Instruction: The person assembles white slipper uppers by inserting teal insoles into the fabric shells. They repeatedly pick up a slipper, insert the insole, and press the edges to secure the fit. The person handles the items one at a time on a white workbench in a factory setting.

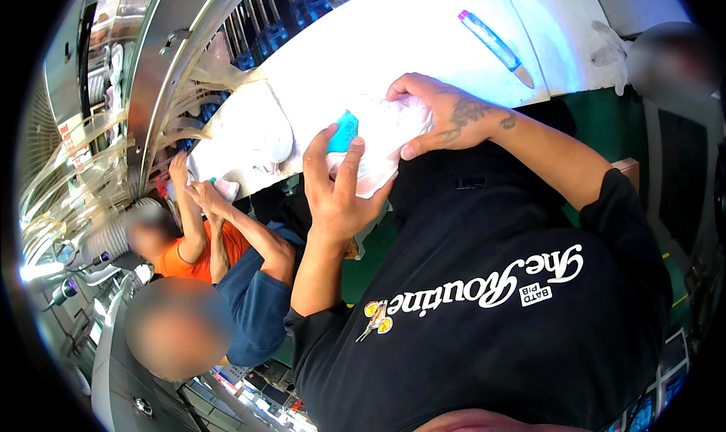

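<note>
In front of my black shirt, over the near edge of the table, both hands grip a soft, crumpled white cloth piece (386, 148). A teal patch (344, 132) with dark marks shows at the cloth's left end. My left hand (336, 178) is closed on that end, index and middle fingers on either side of the teal patch and thumb below. My right hand (446, 116) pinches the cloth's right side, thumb low and fingers curled over the top. Folds and fingers hide part of the cloth, so its exact kind cannot be made out.
A blue stick-like tool (495, 50) with a pink end lies on the brightly lit white table (325, 54). White cloth pieces (261, 133) are piled left; a white glove (609, 54) lies far right. Co-workers in orange (198, 247) and dark blue (257, 303) sit left, another person right.
</note>
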Motion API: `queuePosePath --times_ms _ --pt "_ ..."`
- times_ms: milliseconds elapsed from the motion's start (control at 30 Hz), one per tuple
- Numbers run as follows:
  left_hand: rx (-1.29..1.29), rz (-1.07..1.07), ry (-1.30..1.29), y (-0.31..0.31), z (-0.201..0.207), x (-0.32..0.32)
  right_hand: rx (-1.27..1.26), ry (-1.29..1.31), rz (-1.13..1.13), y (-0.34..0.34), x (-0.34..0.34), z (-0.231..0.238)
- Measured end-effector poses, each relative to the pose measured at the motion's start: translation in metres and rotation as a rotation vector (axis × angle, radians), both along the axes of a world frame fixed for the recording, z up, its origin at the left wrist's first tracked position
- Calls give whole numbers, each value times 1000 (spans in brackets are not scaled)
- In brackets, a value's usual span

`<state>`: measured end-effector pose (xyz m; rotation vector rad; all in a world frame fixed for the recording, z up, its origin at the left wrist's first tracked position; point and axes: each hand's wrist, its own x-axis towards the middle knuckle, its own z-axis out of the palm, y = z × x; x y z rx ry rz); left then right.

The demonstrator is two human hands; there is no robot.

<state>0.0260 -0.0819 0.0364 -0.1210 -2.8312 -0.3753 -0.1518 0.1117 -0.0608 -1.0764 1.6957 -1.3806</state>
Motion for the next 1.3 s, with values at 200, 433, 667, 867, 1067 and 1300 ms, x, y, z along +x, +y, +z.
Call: queuePosePath --times_ms 200,433,667,867,1067,1300 --pt "-64 -63 35 4 0 -5 -46 58 -79 -2 9 -11" --pt "-72 -93 9 4 9 -10 -46 81 -92 -1 15 -3" --pt "-83 -76 -26 14 14 -14 -141 164 -226 3 34 -8" --pt "-38 -75 -7 20 16 -25 -185 394 -327 3 48 -14" --pt "-83 -64 8 34 16 -24 -95 201 -244 9 42 4" --pt "195 -69 167 32 15 -35 -120 34 -215 17 22 7"
